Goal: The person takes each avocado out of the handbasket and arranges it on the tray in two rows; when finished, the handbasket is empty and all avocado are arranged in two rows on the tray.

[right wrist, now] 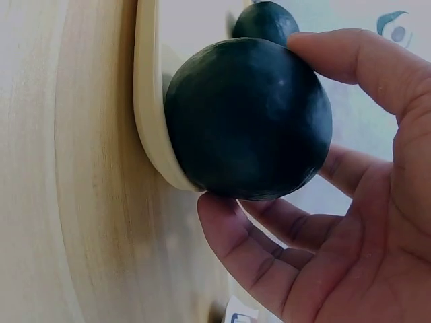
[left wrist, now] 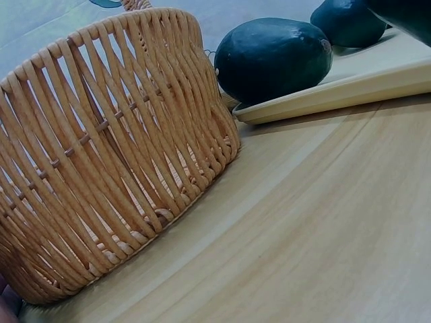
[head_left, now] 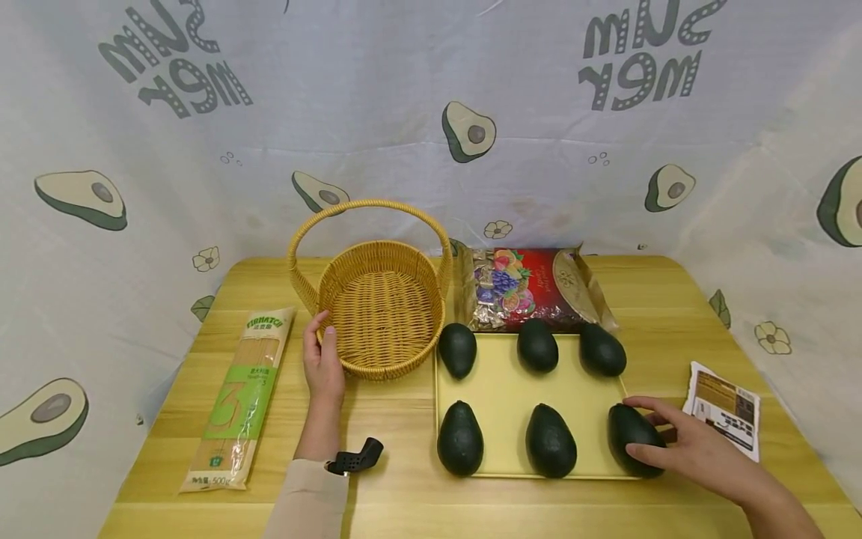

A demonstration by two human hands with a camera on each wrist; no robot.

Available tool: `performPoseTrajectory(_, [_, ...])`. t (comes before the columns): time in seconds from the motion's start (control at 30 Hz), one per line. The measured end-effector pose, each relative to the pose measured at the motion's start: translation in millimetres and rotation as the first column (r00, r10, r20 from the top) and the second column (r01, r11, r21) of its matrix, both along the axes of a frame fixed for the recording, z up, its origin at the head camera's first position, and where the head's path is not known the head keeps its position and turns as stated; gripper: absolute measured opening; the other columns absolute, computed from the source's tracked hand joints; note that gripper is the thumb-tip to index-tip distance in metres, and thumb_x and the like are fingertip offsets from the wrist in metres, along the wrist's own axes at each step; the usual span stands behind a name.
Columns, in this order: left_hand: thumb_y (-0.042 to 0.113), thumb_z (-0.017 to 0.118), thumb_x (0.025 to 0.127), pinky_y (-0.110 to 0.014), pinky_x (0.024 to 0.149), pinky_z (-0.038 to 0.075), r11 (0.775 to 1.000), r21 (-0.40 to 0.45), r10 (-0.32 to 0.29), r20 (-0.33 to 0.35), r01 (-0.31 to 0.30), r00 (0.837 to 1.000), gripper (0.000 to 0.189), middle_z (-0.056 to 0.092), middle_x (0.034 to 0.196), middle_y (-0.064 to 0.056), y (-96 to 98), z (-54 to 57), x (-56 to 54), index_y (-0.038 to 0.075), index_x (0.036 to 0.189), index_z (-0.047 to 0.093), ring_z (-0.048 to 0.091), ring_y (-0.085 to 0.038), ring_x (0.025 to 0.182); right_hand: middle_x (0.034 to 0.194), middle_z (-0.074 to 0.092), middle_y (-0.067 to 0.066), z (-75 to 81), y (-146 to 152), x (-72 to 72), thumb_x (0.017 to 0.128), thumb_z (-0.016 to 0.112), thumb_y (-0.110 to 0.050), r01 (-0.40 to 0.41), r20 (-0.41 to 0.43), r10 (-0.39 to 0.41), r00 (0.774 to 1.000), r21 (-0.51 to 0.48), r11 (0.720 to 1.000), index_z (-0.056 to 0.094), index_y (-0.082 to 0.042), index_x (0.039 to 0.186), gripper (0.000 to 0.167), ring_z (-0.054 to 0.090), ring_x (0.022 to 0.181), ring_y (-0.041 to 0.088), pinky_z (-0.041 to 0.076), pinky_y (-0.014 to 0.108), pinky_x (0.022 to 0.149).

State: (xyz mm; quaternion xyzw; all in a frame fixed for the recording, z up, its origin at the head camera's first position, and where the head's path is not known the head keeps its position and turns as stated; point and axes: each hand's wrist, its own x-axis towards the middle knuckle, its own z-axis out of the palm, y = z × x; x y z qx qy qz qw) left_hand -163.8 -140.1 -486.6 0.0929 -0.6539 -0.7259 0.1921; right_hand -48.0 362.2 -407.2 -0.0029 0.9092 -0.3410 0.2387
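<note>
My left hand [head_left: 325,367] holds the left side of a round yellow wicker basket [head_left: 384,367] with a tall arched handle. The basket's woven wall [left wrist: 121,148] fills much of the left wrist view, where most of that hand is out of sight. My right hand [head_left: 697,453] grips a dark green avocado [head_left: 631,438] at the front right corner of a pale yellow tray [head_left: 494,404]. In the right wrist view, thumb and fingertips lie round the held avocado [right wrist: 249,121]. Several other avocados lie on the tray in two rows, one of them at front left [head_left: 461,440].
Behind the tray lies a red candy bag [head_left: 532,288]. A long pack of noodles [head_left: 239,404] lies left of the basket. A small brown-and-white packet [head_left: 726,408] lies at the right. A printed cloth [head_left: 377,112] hangs behind the wooden table [head_left: 404,501].
</note>
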Motion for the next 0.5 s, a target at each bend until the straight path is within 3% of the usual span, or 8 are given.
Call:
performPoseTrajectory(0.3, [0.017,0.041,0.109,-0.048,0.126,0.014,1.0,0.001,-0.003,-0.017,0.003,1.0,0.039,0.038,0.16,-0.009,0.2,-1.0,-0.2,-0.002,0.143,0.045,0.016,-0.021,0.158,0.134,0.051,0.033,-2.8,-0.7,-3.3,0.099,0.067,-0.03,0.015,0.042,-0.015,0.999,-0.011,1.0,0.03,0.0,0.156,0.075,0.064,0.105,0.031,0.051,0.031,0.072])
performPoseTrajectory(0.5, [0.017,0.042,0.109,-0.048,0.126,0.014,1.0,0.005,-0.005,-0.022,0.006,1.0,0.039,0.038,0.16,-0.011,-0.1,-1.4,-0.6,-0.003,0.143,0.044,0.016,-0.022,0.158,0.134,0.054,0.03,-3.5,-2.3,-4.3,0.099,0.067,-0.031,-0.019,-0.034,0.02,0.999,0.034,0.999,0.033,0.002,0.155,0.073,0.061,0.112,0.036,0.052,0.027,0.075])
